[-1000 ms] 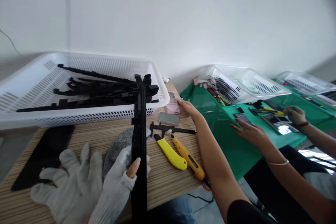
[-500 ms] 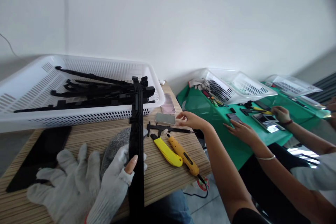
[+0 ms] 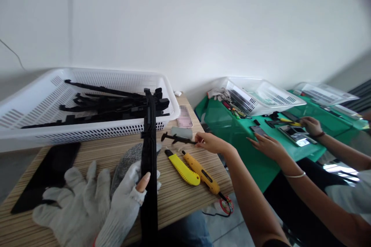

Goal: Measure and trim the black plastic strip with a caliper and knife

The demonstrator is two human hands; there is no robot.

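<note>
A: Start at the left of the wooden tabletop [image 3: 172,204]. Count what?

B: Along the far edge, one white basket [image 3: 101,132], reaching past the far left corner and holding several overlapping black strips [image 3: 113,102]; cannot count exactly. By the left edge, one flat black panel [image 3: 46,177]. Toward the near edge, one loose glove [image 3: 84,197], then one grey speckled pad [image 3: 124,166], partly hidden.

A: And the left hand's [image 3: 127,197] grip?

B: Wrapped tight round one long black bar [image 3: 149,131], slanting up from the near edge, across the basket's front rim in view. Cannot tell about contact there.

A: Further right?

B: Side by side toward the near right corner, one yellow cutter [image 3: 184,170] and one orange corded tool [image 3: 203,173]. Toward the far right corner, one grey-green slab [image 3: 181,131] and one pink phone [image 3: 184,121].

A: Right hand's [image 3: 211,142] grip?

B: Narrow, pinching one end of one black caliper [image 3: 180,139], near the right edge.

A: Beyond that edge?

B: One green tabletop [image 3: 292,149], with one co-worker's two hands over it.
</note>
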